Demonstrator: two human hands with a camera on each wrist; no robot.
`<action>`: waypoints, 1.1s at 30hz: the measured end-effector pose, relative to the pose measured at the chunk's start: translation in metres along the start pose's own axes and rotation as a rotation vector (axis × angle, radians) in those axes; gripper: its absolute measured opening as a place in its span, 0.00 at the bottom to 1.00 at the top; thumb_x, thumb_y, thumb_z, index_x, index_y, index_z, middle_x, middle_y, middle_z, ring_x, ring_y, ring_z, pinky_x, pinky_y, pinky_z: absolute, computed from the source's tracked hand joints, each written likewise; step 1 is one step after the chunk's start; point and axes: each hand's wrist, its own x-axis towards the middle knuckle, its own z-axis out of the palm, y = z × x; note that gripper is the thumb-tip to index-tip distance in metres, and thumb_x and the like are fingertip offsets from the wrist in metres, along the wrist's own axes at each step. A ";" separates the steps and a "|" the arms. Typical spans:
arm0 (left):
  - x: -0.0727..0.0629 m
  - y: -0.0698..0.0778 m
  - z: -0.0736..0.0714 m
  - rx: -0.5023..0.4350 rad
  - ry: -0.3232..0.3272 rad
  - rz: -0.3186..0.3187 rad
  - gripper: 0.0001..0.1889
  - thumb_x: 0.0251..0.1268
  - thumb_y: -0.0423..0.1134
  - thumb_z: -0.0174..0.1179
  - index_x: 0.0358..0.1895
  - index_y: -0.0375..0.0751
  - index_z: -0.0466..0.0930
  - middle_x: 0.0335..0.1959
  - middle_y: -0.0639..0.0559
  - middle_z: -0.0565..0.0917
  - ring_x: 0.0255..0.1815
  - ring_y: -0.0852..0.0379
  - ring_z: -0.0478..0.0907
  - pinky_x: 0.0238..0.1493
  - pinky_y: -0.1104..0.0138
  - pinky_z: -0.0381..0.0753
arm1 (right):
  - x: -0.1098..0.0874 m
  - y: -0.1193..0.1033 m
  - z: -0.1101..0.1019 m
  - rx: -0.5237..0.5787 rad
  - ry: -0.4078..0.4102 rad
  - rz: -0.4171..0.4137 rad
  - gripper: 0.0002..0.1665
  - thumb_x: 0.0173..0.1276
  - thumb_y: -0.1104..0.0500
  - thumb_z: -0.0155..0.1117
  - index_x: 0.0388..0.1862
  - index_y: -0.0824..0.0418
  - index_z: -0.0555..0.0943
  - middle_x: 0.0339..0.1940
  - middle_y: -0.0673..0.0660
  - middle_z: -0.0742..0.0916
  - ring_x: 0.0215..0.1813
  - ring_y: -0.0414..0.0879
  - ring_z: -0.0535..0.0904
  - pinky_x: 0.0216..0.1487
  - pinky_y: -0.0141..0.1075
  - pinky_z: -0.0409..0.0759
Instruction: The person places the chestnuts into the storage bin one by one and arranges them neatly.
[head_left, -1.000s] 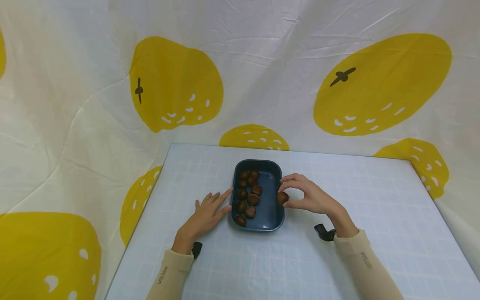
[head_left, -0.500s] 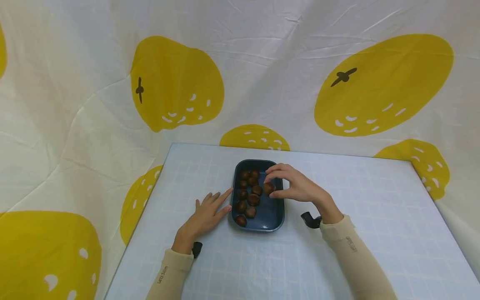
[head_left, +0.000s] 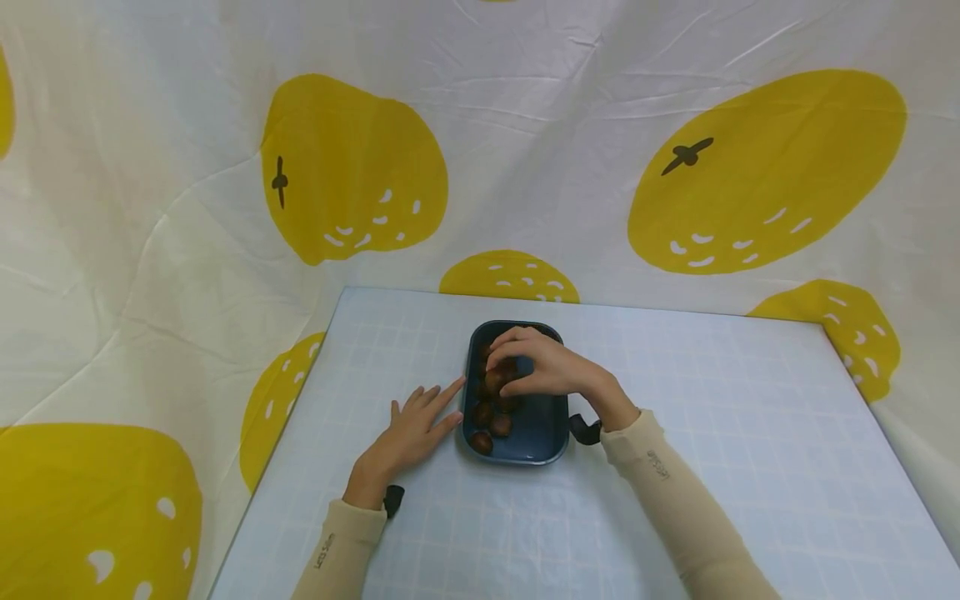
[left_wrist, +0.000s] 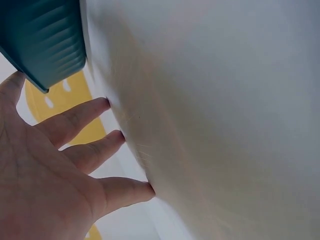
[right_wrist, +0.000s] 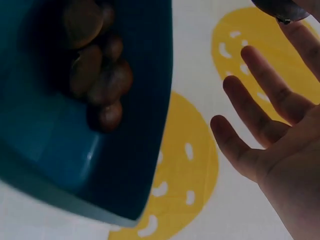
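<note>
A dark blue rectangular tray [head_left: 546, 429] stands on the table, with several brown chestnuts [head_left: 500, 425] lying along its left part. My right hand [head_left: 551, 367] is over the tray and pinches one chestnut [head_left: 492, 382] between thumb and fingertips. That held chestnut [right_wrist: 282, 8] shows at the top edge in the right wrist view, the other fingers spread. My left hand [head_left: 407, 437] lies left of the tray with its fingers stretched; two fingertips reach the tray's left side. In the left wrist view a finger of the left hand [left_wrist: 55, 165] touches the tray's rim. The right hand hides some chestnuts.
The table [head_left: 750, 433] has a pale blue checked cover. Behind it and at the left hangs a white cloth [head_left: 525, 183] printed with large yellow fruit. A black wrist strap piece [head_left: 585, 429] shows at the right wrist.
My right hand has carried the chestnut from the tray's right rim leftward, to above the chestnuts at the left. The left hand and the tray have stayed put.
</note>
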 end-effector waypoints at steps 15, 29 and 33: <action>-0.003 0.002 -0.002 -0.013 0.012 0.005 0.31 0.75 0.68 0.40 0.78 0.79 0.48 0.77 0.41 0.61 0.77 0.33 0.48 0.64 0.25 0.35 | 0.017 0.016 0.031 -0.085 -0.301 0.084 0.17 0.58 0.56 0.78 0.47 0.51 0.87 0.51 0.46 0.82 0.55 0.44 0.73 0.59 0.43 0.70; -0.001 -0.001 0.000 0.005 0.005 0.002 0.32 0.73 0.71 0.38 0.78 0.82 0.45 0.77 0.43 0.60 0.78 0.34 0.48 0.64 0.25 0.36 | 0.017 0.002 0.046 -0.235 -0.503 0.243 0.16 0.51 0.52 0.83 0.38 0.39 0.87 0.52 0.46 0.77 0.51 0.44 0.66 0.47 0.36 0.72; -0.001 -0.001 0.001 0.007 0.006 0.000 0.31 0.74 0.70 0.38 0.78 0.82 0.45 0.77 0.42 0.61 0.78 0.34 0.48 0.64 0.25 0.36 | 0.017 0.000 0.048 -0.288 -0.515 0.242 0.16 0.50 0.51 0.84 0.36 0.38 0.87 0.55 0.48 0.77 0.53 0.45 0.66 0.49 0.38 0.72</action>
